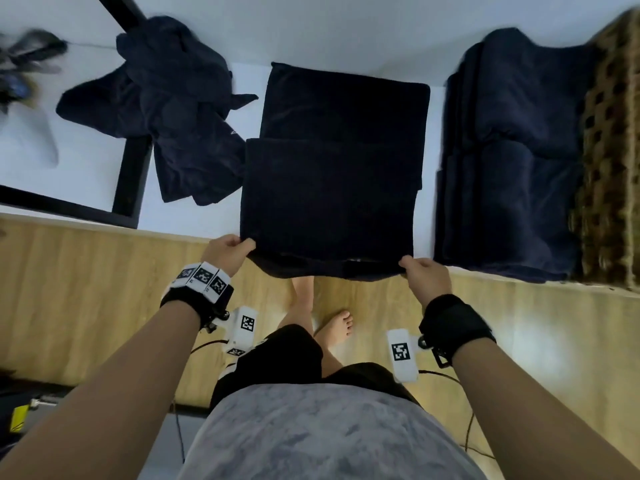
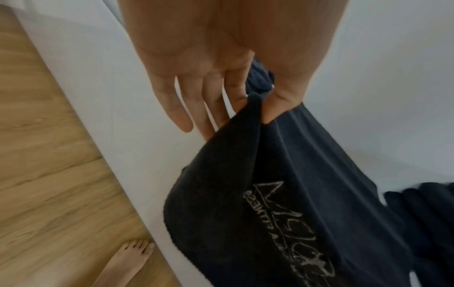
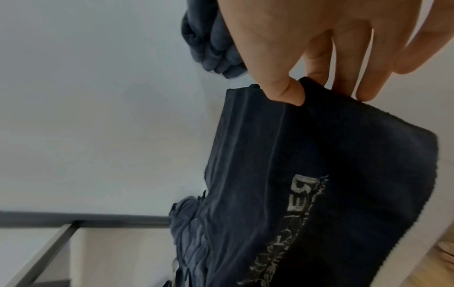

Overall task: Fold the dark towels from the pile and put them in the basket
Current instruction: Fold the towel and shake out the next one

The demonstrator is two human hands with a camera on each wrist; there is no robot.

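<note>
- The left hand [image 1: 227,250] and the right hand [image 1: 420,271] each pinch a near corner of the dark towel [image 1: 332,188], half folded on the white table [image 1: 346,29].
- Folded towels [image 1: 512,150] already fill the woven basket [image 1: 609,168] at the right.
- A crumpled pile [image 1: 173,109] waits at the left, so I'd judge several towels remain.
</note>
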